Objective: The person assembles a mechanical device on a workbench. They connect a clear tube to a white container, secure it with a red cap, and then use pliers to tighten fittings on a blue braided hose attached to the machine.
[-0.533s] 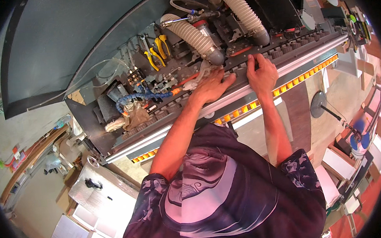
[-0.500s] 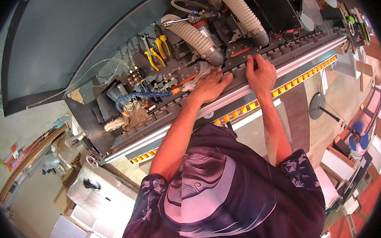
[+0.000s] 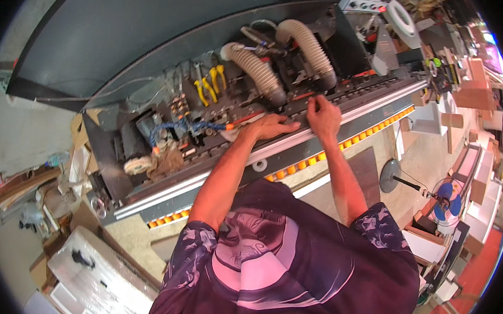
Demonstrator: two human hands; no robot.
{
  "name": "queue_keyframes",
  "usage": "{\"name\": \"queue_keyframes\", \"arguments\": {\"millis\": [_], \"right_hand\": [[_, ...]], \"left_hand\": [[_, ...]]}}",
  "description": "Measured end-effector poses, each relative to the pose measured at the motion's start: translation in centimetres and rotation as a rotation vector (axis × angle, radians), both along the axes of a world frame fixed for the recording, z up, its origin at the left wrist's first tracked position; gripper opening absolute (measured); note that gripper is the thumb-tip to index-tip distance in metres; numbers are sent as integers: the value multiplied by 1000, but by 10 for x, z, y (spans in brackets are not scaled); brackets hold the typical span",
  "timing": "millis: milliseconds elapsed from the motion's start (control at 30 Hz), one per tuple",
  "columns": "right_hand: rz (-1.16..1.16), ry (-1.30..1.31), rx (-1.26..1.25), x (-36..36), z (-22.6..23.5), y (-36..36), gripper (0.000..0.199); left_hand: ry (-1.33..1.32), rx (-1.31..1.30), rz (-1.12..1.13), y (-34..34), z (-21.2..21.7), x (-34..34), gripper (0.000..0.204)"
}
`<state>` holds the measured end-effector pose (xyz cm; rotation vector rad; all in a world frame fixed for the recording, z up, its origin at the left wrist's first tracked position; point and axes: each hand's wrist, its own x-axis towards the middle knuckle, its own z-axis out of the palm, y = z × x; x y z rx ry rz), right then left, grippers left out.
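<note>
In front of me is a long dark machine with its cover raised, and a row of dark track pads (image 3: pixel 362 91) runs along its near side. My left hand (image 3: pixel 272 126) lies on this track, palm down, with the fingers stretched to the right. By its wrist a pale rag (image 3: pixel 231 135) shows in part. Just to the right, my right hand (image 3: pixel 324 118) is closed, thumb and fingers curled together at the track below a ribbed hose (image 3: pixel 312 52). Whatever it may pinch is hidden. A second ribbed hose (image 3: pixel 256 70) comes down behind my left hand.
Yellow-handled pliers (image 3: pixel 205 91) lie inside the machine, left of the hoses. A blue jointed coolant hose (image 3: pixel 172 126) bends over the track. Orange rollers (image 3: pixel 301 165) line the front edge. A floor fan (image 3: pixel 445 201) stands at right, a wrapped panel (image 3: pixel 101 281) at lower left.
The view has shifted, showing more of the machine's far right. My right hand's fingers have curled in tighter. My left hand stays flat by the track.
</note>
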<state>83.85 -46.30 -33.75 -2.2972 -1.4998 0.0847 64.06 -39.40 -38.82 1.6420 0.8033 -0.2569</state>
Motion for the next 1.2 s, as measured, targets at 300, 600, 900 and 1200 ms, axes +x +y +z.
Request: {"name": "queue_keyframes", "arguments": {"millis": [300,600,900,1200], "right_hand": [[-42,28,-31,2,-7,-4,27],[-34,63,15,2,-5,-1,23],[-31,63,47,1,-2,0,21],[-58,67,10,2,-2,1,23]], "left_hand": [[359,373,117,-32,80,-27,81],[153,552,181,-41,35,-5,107],[312,305,97,-24,42,22,113],[49,248,46,-9,18,49,94]]}}
